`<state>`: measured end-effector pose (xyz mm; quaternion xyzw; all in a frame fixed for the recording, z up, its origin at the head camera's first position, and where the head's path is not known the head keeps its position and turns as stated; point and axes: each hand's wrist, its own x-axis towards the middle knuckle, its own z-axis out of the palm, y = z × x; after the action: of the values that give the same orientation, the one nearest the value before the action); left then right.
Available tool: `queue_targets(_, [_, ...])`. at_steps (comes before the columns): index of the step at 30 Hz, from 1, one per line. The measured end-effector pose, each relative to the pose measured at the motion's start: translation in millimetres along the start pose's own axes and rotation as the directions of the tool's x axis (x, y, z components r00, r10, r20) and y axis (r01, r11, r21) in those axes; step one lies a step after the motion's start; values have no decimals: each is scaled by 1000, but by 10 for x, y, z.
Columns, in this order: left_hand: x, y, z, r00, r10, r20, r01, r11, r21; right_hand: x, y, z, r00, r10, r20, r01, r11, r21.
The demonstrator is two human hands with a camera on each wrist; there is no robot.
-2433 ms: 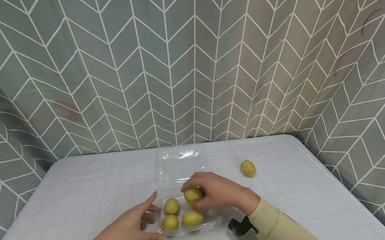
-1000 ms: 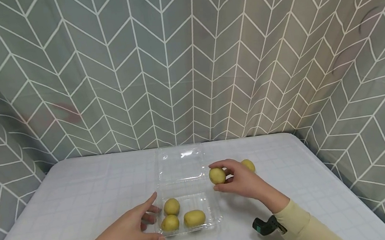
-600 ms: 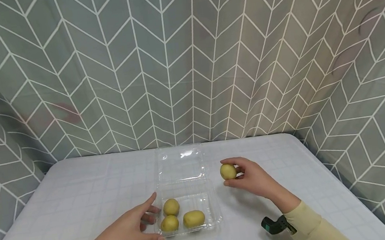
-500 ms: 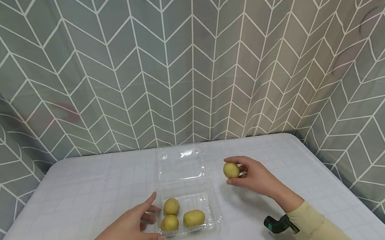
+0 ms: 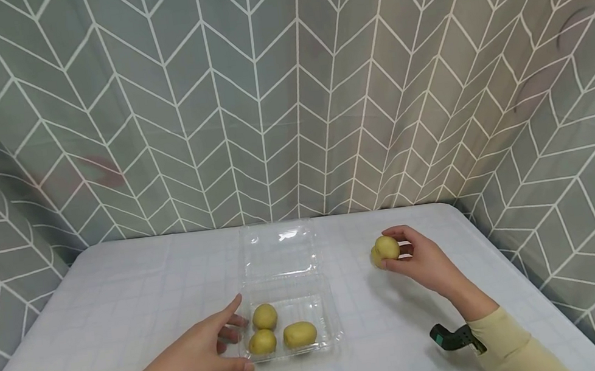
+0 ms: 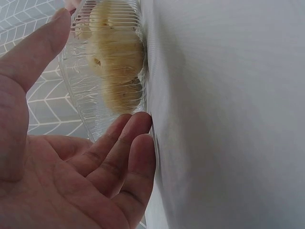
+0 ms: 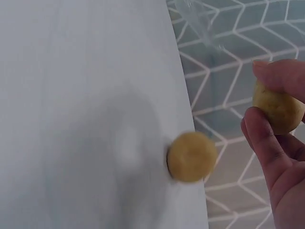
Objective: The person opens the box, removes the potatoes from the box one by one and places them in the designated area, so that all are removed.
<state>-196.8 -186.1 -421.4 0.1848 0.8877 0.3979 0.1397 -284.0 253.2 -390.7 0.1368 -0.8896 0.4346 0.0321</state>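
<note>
My right hand [image 5: 428, 261] pinches a small yellow potato [image 5: 388, 247] between thumb and fingers, held up off the table. Partly hidden behind it in the head view, another potato [image 7: 192, 157] lies on the table, plain to see in the right wrist view. A clear plastic clamshell container [image 5: 325, 318] stands at the middle front with three potatoes inside: two [image 5: 265, 316] along the left side and an oblong one [image 5: 300, 334] to their right. Alongside the container's left wall, my left hand [image 5: 200, 351] has its fingers and thumb spread, fingertips at the plastic.
The container's clear lid [image 5: 278, 250] is folded back flat toward the rear edge. A white cloth covers the table [image 5: 138, 289]. Grey patterned curtains [image 5: 286, 89] hang behind and at both sides. A dark device [image 5: 452, 338] is strapped at the right wrist.
My right hand has lifted a potato out of the container and carried it rightward and back, over to the potato on the table. The left hand has stayed at the container.
</note>
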Motion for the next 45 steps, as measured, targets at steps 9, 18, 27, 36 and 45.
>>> queue_targets(9, [-17, -4, 0, 1000, 11, -13, -11, 1000, 20, 38, 229, -155, 998, 49, -45, -51, 998, -45])
queue_targets(18, [6, -22, 13, 1000, 3, -7, -3, 1000, 10, 43, 460, -268, 993, 79, -82, -89, 988, -126])
queue_targets(27, [5, -13, 5, 1000, -1, -4, 1, 1000, 5, 54, 633, -318, 984, 135, -114, -152, 977, -152])
queue_targets(36, [4, -6, 2, 1000, -13, 5, 13, 1000, 0, 68, 857, -317, 978, 164, -127, -186, 965, -184])
queue_targets(45, [-1, -9, -2, 1000, -6, 1, 6, 1000, -4, 85, 907, -297, 982, 139, -127, -167, 955, -245])
